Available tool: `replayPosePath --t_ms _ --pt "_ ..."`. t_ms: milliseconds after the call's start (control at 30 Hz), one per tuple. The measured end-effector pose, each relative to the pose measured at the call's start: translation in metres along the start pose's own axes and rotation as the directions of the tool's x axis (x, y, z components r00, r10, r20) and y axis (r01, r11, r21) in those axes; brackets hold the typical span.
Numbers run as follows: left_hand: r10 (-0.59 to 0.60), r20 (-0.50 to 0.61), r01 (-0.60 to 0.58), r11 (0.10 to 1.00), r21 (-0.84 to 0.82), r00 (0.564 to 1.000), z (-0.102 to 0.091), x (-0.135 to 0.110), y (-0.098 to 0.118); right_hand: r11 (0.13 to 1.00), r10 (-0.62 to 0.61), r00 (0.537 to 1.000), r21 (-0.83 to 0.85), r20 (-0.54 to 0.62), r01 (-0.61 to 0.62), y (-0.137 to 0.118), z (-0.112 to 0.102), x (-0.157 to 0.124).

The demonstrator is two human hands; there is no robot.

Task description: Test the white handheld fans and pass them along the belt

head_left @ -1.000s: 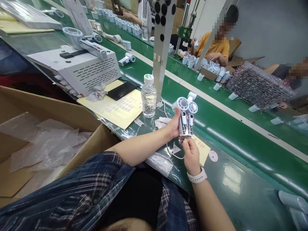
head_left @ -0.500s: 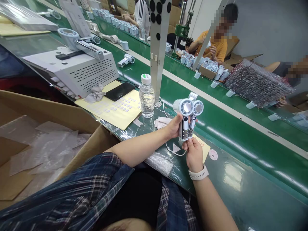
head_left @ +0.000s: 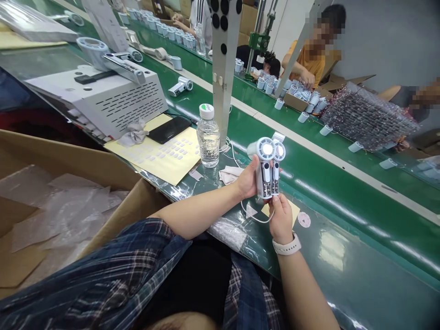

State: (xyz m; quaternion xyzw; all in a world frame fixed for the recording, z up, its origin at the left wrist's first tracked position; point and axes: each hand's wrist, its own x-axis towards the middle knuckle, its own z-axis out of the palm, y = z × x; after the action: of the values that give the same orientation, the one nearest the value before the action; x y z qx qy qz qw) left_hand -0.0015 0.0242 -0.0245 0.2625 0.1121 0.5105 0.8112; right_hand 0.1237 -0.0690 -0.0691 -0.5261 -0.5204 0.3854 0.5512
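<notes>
My left hand (head_left: 248, 179) is closed around two handheld fans held upright side by side, one pale blue fan (head_left: 261, 149) and a second fan (head_left: 279, 152) partly behind it. Their handles are uncovered in front, so silvery and dark inner parts show. Below the handles, my right hand (head_left: 282, 219) pinches at the bottom end of the second fan. A white cable (head_left: 256, 219) loops over the table and runs up into its fingers; the cable's tip is hidden. Under the right hand lies a yellow paper (head_left: 294, 211), beside a round pink sticker (head_left: 304, 220).
Left of the fans stand a water bottle (head_left: 208, 137), a phone (head_left: 169, 129) on a yellow sticker sheet and a white metal box (head_left: 130, 103). A post (head_left: 222, 68) rises behind the bottle. Beyond runs a green conveyor (head_left: 330, 183) with small cups; co-workers sit across it.
Both fans have turned a little, and the second now sits further behind the first. My right hand has moved slightly right. Across the belt, a co-worker's arm has lowered to the parts box.
</notes>
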Motion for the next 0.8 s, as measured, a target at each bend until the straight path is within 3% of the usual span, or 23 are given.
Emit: replayPosePath --t_ms 100,233,300,400,500,667,800 --pt "-0.011 -0.027 0.011 1.0 -0.008 1.0 -0.002 0.001 0.002 0.998 -0.043 0.998 -0.051 -0.046 0.041 -0.002 -0.003 -0.001" --pt "0.018 -0.004 -0.018 0.997 0.07 1.0 -0.008 0.001 0.002 0.98 -0.103 0.977 -0.188 -0.189 0.067 -0.004 -0.009 0.003" --pt "0.002 0.059 -0.012 0.986 0.168 0.998 -0.007 -0.003 0.0 0.985 -0.09 0.977 -0.161 -0.192 0.059 -0.006 -0.014 0.005" --pt "-0.071 0.23 -0.024 0.923 0.385 0.971 -0.001 -0.013 -0.003 0.999 -0.047 0.997 -0.029 -0.06 0.045 -0.013 -0.024 0.006" --pt "-0.104 0.336 -0.084 0.861 0.501 0.936 0.001 -0.016 -0.005 0.998 -0.05 0.995 0.037 -0.082 0.053 -0.023 -0.035 0.005" --pt "-0.072 0.145 0.013 0.929 0.371 0.987 -0.009 -0.005 -0.004 0.976 0.059 0.991 0.217 -0.122 -0.031 -0.031 -0.043 0.005" --pt "-0.151 0.048 0.131 0.95 0.285 0.987 -0.008 -0.004 0.0 0.93 0.116 0.985 0.364 -0.129 -0.062 -0.032 -0.037 0.006"
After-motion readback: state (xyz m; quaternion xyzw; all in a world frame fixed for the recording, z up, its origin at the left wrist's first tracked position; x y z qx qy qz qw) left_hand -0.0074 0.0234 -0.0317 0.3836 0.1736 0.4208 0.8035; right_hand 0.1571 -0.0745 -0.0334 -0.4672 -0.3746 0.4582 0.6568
